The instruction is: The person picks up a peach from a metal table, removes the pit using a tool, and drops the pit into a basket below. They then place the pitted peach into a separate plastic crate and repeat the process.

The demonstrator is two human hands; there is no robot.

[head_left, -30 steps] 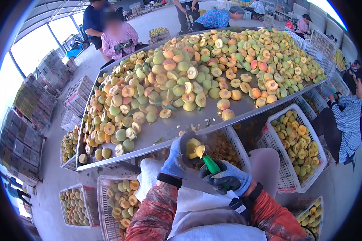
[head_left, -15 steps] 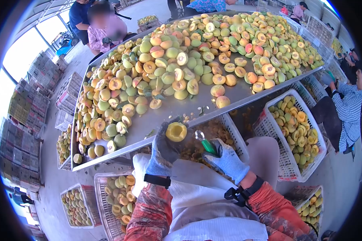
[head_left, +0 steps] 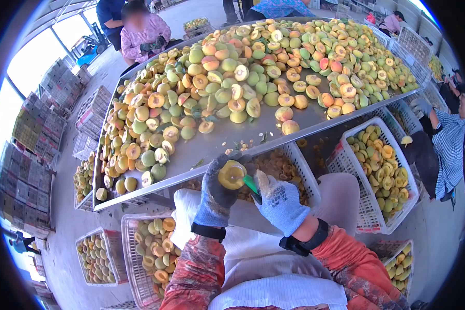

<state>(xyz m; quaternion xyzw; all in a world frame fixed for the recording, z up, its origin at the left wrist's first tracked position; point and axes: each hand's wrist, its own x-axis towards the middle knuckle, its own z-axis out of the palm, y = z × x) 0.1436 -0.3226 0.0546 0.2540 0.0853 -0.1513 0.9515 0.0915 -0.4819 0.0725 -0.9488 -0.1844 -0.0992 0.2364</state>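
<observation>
My left hand (head_left: 214,194), in a blue and dark-grey work glove, is closed round a yellow peach half (head_left: 231,174), its cut face turned up. My right hand (head_left: 280,201), gloved in light blue and grey, grips the green handle of a pitting tool (head_left: 251,184). The tool's metal loop end is at the fruit's hollow and mostly hidden. Both hands are over the near edge of a metal sorting table (head_left: 207,145), which bears a large heap of peach halves (head_left: 212,93). A few loose pits (head_left: 237,145) lie near that edge.
Beneath the table edge stands a white crate (head_left: 300,168) with brownish scraps. Crates of peach halves stand at right (head_left: 409,201), lower left (head_left: 132,279) and far left (head_left: 120,253). Co-workers sit across the table (head_left: 144,33) and at right (head_left: 447,150). Stacked crates (head_left: 26,181) line the left.
My right hand has brought the tool leftward to the peach half; its loop was apart from the fruit before. My left hand still holds the half. The view has shifted slightly.
</observation>
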